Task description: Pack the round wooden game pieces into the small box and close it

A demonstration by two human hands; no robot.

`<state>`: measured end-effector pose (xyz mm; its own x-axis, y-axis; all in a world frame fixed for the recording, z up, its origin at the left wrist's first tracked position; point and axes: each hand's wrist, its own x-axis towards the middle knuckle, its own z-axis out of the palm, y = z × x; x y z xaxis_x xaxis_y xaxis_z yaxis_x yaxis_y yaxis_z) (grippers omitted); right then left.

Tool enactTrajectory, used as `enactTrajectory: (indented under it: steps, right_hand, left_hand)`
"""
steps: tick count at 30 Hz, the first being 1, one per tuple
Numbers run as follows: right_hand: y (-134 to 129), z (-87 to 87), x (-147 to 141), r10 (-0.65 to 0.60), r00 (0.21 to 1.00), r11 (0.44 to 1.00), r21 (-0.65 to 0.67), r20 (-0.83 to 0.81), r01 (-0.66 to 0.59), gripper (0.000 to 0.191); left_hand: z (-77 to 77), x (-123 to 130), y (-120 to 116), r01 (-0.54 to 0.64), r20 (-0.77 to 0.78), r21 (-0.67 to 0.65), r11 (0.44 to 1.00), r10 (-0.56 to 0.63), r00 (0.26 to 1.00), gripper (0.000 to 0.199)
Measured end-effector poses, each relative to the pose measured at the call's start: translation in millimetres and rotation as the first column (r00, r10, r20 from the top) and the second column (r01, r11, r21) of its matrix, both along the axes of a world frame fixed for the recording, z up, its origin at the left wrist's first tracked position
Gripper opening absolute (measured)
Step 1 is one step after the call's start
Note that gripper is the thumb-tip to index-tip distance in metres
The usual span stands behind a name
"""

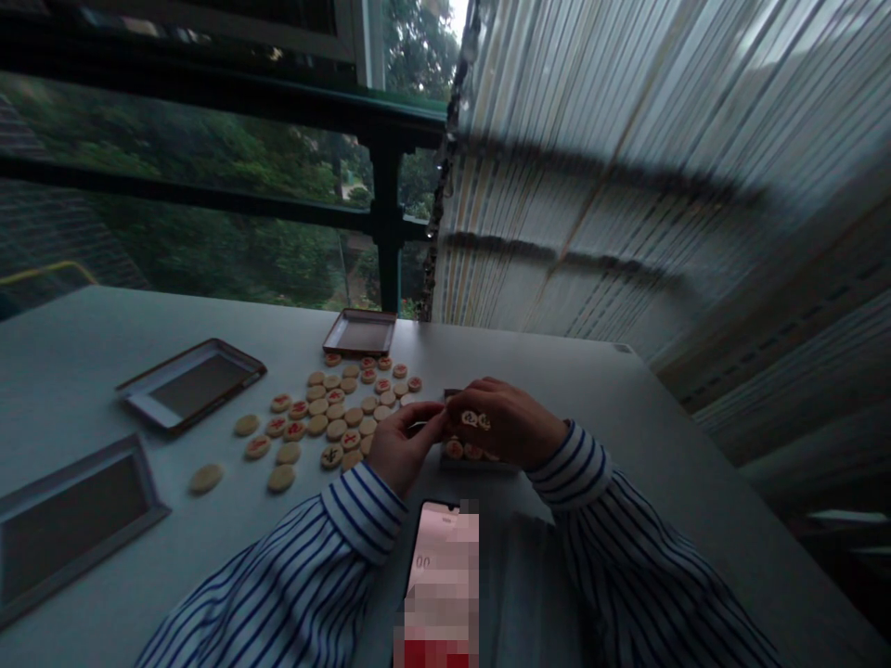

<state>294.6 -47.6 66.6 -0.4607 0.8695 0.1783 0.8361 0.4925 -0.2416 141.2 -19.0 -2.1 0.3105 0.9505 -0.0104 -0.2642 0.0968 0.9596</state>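
My left hand (405, 443) is closed, thumb and forefinger pinched together at the left edge of a small open box (480, 467). What they pinch, if anything, is too small to make out. Over the box my right hand (511, 419) curls with its fingertips meeting those of the left; its grip is hidden. Round xiangqi pieces (455, 448) with red characters lie in the box, partly covered by the right hand. Left of the hands, many loose xiangqi pieces (335, 430) are spread on the white table (599, 390), some face up and others blank side up.
A shallow tray (360, 351) stands behind the loose pieces. Two more trays lie at the left, one rimmed in brown (174, 429) and one nearer grey one (83, 478). A lit phone (440, 557) rests between my forearms. Beyond the table are a window railing (390, 186) and a curtain (557, 186).
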Motion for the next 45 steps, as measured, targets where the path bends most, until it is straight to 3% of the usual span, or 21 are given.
enactTrajectory:
  steps: [7,13,21,29,45]
  right_hand:
    - [-2,4.0,-1,-0.001,0.999,1.0,-0.002,0.037,0.001,0.021]
    - [-2,8.5,9,-0.057,0.996,0.998,-0.031,0.07,0.059,0.021]
    - [2,1.5,29,-0.157,0.952,0.974,-0.118,0.262,0.194,0.025]
    - [6,-7.2,33,-0.15,0.903,0.936,-0.236,0.402,0.261,0.024]
    - [7,-8.2,30,-0.133,0.89,0.926,-0.265,0.437,0.269,0.022]
  left_hand:
    - [-6.0,0,2,0.031,-0.047,0.064,0.997,-0.028,0.999,0.028]
    - [-6.4,-3,3,-0.052,-0.21,0.235,0.971,0.103,0.972,0.023]
    - [-7.5,-5,2,0.014,-0.412,0.324,0.946,0.128,0.902,0.021]
    - [-5.1,-5,1,0.032,-0.423,0.331,0.943,0.118,0.898,0.022]
    - [-15.8,-5,4,0.033,-0.401,0.313,0.949,0.101,0.911,0.022]
